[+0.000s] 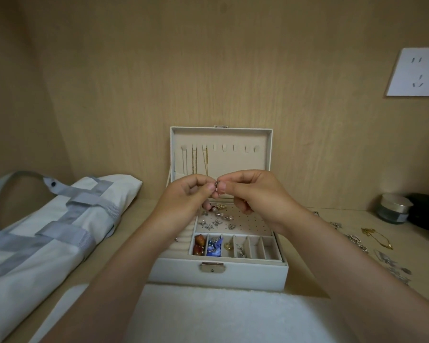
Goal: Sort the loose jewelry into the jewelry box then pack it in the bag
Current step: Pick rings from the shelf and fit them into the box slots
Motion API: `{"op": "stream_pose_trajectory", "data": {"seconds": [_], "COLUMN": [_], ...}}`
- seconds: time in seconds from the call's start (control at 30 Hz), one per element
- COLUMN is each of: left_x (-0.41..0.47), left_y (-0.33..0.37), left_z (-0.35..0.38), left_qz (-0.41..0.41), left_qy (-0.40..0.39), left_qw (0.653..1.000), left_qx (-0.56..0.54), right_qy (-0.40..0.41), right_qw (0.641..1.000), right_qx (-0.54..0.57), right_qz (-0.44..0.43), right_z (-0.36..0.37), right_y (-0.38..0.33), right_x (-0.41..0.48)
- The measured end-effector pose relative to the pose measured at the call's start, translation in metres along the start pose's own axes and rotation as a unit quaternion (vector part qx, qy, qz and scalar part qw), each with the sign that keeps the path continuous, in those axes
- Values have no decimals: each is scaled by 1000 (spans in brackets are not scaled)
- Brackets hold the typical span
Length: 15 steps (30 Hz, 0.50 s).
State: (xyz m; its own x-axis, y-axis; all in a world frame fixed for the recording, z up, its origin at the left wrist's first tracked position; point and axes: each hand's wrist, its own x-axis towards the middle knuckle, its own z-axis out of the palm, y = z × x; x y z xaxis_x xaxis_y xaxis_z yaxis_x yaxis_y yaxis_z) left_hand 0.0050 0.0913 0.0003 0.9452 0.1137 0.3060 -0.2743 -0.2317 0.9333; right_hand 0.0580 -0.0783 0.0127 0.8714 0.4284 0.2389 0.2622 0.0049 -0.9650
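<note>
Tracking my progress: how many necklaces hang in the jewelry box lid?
3, on the leftmost hooks of the lid: a pale chain, a gold chain, a second gold chain. Lower ends are hidden.

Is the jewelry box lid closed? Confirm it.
No, the jewelry box has its lid standing upright, with chains hanging inside.

The back wall (208, 58) was a light wood-grain panel, unmarked across its visible face. A matching side wall (10, 95) met it at the left corner. A white socket plate (416, 73) was fixed to the back wall at the right edge. The bench (362, 216) was of the same pale wood. A glass jar (394, 208) with a silver lid stood at its far right, just beside a dark object (426, 211) of unclear kind. A white fluffy mat (221, 318) covered the near edge. Lighting was warm and dim.
</note>
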Motion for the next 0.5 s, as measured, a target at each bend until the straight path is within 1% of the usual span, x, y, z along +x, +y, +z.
{"op": "stream_pose_trajectory", "data": {"seconds": [0.07,0.13,0.23,0.33,0.4,0.5], "left_x": [0,1,3,5,5,5], "left_y": [0,1,2,2,2,1], "left_z": [-1,-2,-4,-4,-4,-3], "left_qz": [16,30,31,13,2,-3], "left_qy": [8,12,12,13,6,0], "left_qw": [1000,999,999,999,999,999], "left_qx": [12,20,29,35,43,42], "right_qy": [-11,-7,9,-3,7,30], "right_qw": [1000,1000,998,990,983,978], "right_qx": [10,2,-27,-81,-121,-134], "right_qz": [23,17,-49,-113,-138,-155], "right_z": [0,1,3,3,4,3], "right_y": [0,1,0,1,3,7], "right_x": [0,0,1,2,3,4]}}
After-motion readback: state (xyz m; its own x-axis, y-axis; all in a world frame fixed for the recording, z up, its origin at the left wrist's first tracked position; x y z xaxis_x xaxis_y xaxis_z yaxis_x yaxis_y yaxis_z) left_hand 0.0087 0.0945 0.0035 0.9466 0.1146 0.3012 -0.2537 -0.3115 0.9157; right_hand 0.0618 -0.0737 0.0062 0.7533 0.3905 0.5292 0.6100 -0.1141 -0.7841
